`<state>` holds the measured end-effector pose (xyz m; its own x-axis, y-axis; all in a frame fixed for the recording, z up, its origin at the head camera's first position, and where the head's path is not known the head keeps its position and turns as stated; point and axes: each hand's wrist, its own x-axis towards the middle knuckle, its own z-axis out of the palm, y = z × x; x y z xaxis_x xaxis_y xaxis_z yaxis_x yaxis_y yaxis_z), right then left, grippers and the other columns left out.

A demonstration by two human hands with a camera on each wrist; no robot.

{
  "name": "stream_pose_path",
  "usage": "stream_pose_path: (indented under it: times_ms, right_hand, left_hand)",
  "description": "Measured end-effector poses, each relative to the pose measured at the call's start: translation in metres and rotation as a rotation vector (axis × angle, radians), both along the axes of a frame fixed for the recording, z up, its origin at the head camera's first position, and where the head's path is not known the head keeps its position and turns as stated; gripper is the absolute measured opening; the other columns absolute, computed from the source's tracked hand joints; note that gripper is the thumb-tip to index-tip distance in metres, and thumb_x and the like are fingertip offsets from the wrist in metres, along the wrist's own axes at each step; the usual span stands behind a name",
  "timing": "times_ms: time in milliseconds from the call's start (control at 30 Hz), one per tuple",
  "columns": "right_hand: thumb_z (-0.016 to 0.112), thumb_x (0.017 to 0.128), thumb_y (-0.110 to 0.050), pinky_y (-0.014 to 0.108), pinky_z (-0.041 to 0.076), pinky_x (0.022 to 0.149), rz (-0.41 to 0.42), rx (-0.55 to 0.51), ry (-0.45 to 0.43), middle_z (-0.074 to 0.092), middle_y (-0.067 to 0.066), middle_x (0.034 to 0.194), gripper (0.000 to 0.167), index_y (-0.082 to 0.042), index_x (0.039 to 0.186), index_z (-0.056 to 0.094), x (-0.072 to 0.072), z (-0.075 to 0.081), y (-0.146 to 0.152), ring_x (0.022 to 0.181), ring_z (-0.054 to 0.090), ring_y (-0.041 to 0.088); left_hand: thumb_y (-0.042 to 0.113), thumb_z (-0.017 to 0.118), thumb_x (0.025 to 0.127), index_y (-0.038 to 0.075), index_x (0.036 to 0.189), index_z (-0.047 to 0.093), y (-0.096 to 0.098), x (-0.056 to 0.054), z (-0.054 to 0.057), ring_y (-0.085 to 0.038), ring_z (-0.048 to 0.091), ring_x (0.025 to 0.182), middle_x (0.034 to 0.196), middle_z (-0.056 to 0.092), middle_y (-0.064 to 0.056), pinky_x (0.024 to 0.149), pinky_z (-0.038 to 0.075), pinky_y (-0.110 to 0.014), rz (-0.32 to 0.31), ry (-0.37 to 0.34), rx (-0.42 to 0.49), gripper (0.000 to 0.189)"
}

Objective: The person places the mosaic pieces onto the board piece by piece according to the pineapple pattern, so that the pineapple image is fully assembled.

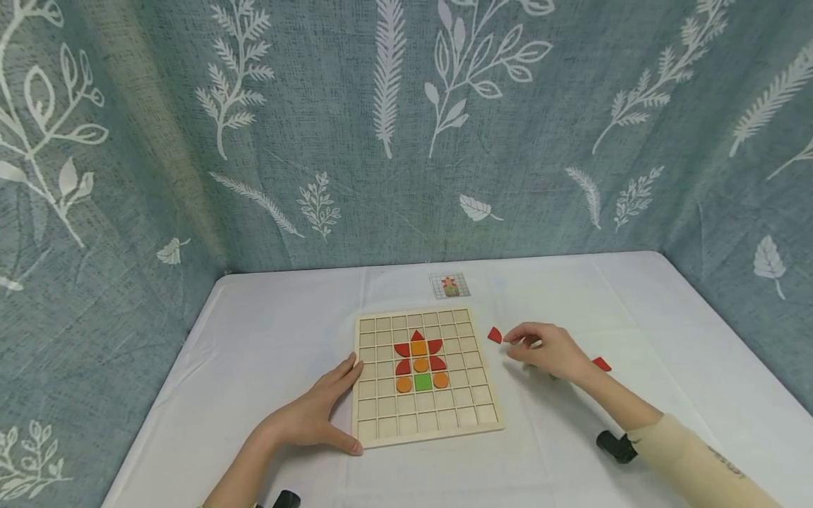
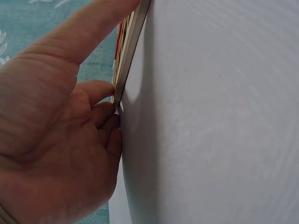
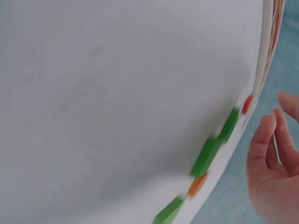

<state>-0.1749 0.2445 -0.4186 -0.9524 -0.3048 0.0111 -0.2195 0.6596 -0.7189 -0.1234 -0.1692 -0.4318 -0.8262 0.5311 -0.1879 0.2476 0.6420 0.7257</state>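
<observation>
A wooden grid board [image 1: 375, 409] lies on the table, bearing a pattern of red, orange and green pieces around a green square [image 1: 423, 382]. My left hand [image 1: 317, 409] rests at the board's left edge, thumb by the near corner and fingers along the side; in the left wrist view the hand [image 2: 60, 121] touches that edge. Right of the board, my right hand [image 1: 549, 349] hovers with bent fingertips just beside a red quarter-round piece [image 1: 495, 335]. A gap shows between thumb and fingers of this hand [image 3: 275, 163], with nothing in it.
A small pattern card [image 1: 449, 286] lies beyond the board. Another red piece [image 1: 600, 364] sits behind the right wrist. Loose green blocks [image 3: 205, 156] and an orange one [image 3: 197, 185] lie on the white cloth, mostly hidden by the right hand in the head view.
</observation>
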Motion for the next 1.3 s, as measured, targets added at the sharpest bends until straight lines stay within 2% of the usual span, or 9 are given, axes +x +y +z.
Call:
stream_pose_path:
  times_ms: [267,467,633,800,1000,1133,1300]
  right_hand:
    - [0.072,0.088,-0.017,0.032,0.048,0.067,-0.044,0.054,-0.03,0.064,0.0,0.089,0.022,-0.007,0.108,0.071,-0.001,-0.001,0.029,0.083,0.056,0.018]
    - [0.074,0.086,-0.016,0.028,0.043,0.063,-0.051,0.101,-0.072,0.062,0.0,0.085,0.023,-0.005,0.107,0.072,-0.001,-0.004,0.038,0.076,0.05,0.017]
    - [0.076,0.084,-0.015,0.026,0.04,0.061,-0.045,0.095,-0.107,0.059,0.0,0.083,0.025,-0.004,0.106,0.072,-0.002,-0.007,0.041,0.075,0.048,0.017]
    - [0.079,0.081,-0.017,0.024,0.039,0.06,-0.048,0.105,-0.09,0.057,-0.001,0.078,0.024,-0.004,0.101,0.071,-0.005,-0.01,0.042,0.072,0.048,0.017]
    - [0.082,0.078,-0.019,0.023,0.041,0.058,-0.037,0.119,-0.019,0.057,-0.003,0.074,0.023,-0.005,0.095,0.072,-0.007,-0.012,0.041,0.069,0.05,0.015]
    - [0.081,0.079,-0.021,0.022,0.044,0.057,-0.048,0.091,-0.018,0.061,-0.003,0.076,0.026,-0.004,0.097,0.072,-0.006,-0.011,0.039,0.071,0.053,0.015]
    - [0.08,0.081,-0.025,0.024,0.052,0.063,-0.099,-0.02,-0.092,0.068,0.001,0.086,0.035,-0.002,0.106,0.071,-0.004,-0.007,0.033,0.078,0.062,0.017]
  left_hand:
    - [0.045,0.09,0.061,0.0,0.154,0.021,-0.001,-0.001,0.0,-0.042,0.004,0.146,0.162,0.004,-0.019,0.112,0.015,-0.063,-0.006,0.013,0.005,0.124]
    - [0.046,0.09,0.061,-0.001,0.154,0.02,-0.002,-0.001,-0.002,-0.042,0.005,0.146,0.162,0.004,-0.02,0.112,0.015,-0.062,-0.01,0.015,0.004,0.124]
    - [0.045,0.09,0.061,-0.001,0.154,0.02,-0.001,-0.001,-0.002,-0.043,0.004,0.146,0.162,0.004,-0.02,0.112,0.014,-0.062,-0.009,0.011,0.01,0.125]
    - [0.046,0.09,0.061,-0.001,0.153,0.02,-0.002,0.0,-0.001,-0.043,0.004,0.146,0.161,0.004,-0.02,0.112,0.014,-0.063,-0.013,0.012,0.015,0.125]
    - [0.046,0.089,0.061,-0.002,0.153,0.02,-0.002,0.0,-0.002,-0.043,0.005,0.146,0.161,0.004,-0.02,0.112,0.014,-0.063,-0.02,0.016,0.019,0.125]
    - [0.046,0.089,0.062,-0.002,0.153,0.02,-0.002,0.0,-0.001,-0.043,0.004,0.146,0.162,0.004,-0.02,0.112,0.014,-0.063,-0.022,0.018,0.022,0.124]
    - [0.045,0.089,0.062,-0.001,0.154,0.02,-0.002,0.0,-0.001,-0.042,0.004,0.146,0.162,0.004,-0.019,0.112,0.014,-0.063,-0.023,0.01,0.026,0.124]
